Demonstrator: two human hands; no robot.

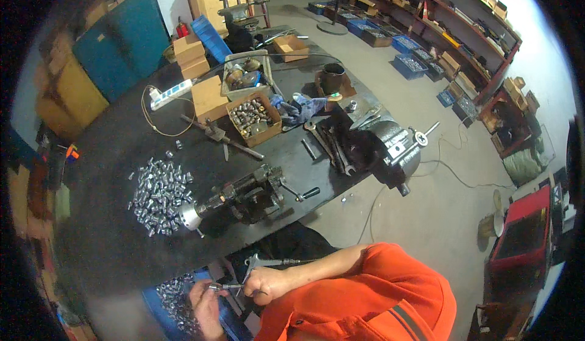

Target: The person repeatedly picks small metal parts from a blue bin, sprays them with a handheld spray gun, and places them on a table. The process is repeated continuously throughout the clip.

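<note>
Low in the view, my right hand (268,284) is closed around a grey air blow gun (259,262) with a spring-sleeved hose end running to the right. Its thin nozzle points left toward my left hand (206,304), whose fingers pinch a small shiny metal fitting (215,286) at the nozzle's tip. Beneath the left hand is a blue bin (151,301) with many similar metal fittings in it. A heap of silvery fittings (159,196) lies on the dark table, beside a hand-cranked clamping fixture (250,195) with a round silver end.
On the dark table (109,158) are a carton of metal parts (253,119), wrenches (332,149), gloves (298,108), a power strip (172,93) and a heavy vise-like machine (393,149) at the right edge. Shelves (451,24) and blue bins (408,66) line the far right wall.
</note>
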